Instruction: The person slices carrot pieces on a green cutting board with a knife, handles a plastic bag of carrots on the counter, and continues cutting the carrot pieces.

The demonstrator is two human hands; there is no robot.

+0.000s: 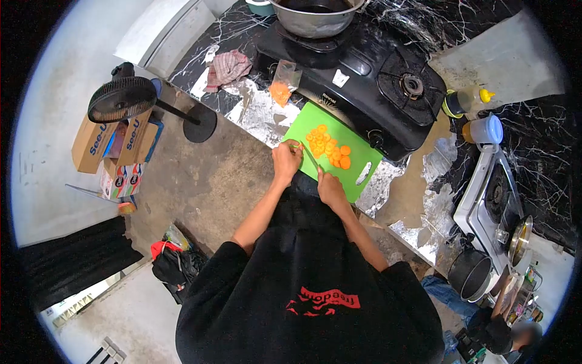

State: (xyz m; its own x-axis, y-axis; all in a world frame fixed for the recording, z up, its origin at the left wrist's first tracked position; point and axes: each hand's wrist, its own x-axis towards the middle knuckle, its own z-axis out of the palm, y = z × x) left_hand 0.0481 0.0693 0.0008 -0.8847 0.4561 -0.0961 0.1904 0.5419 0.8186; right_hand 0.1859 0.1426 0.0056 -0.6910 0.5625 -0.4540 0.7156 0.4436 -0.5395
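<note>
A green cutting board (356, 144) lies at the counter edge in front of me, partly over it toward my body. Several round carrot slices (327, 145) are spread across its middle. At the board's left edge my left hand (287, 162) is closed on a small piece of carrot (297, 145), mostly hidden by the fingers. My right hand (330, 189) grips a knife (311, 157) by its handle, over the near side of the board. The blade points away from me and left, its tip close to the carrot piece.
Behind the board stands a black gas stove (357, 79) with a large metal pot (316, 21). A plastic bag with orange bits (282, 88) and a checked cloth (228, 70) lie left. A fan (124, 100) stands left. Another person (494, 330) is at lower right.
</note>
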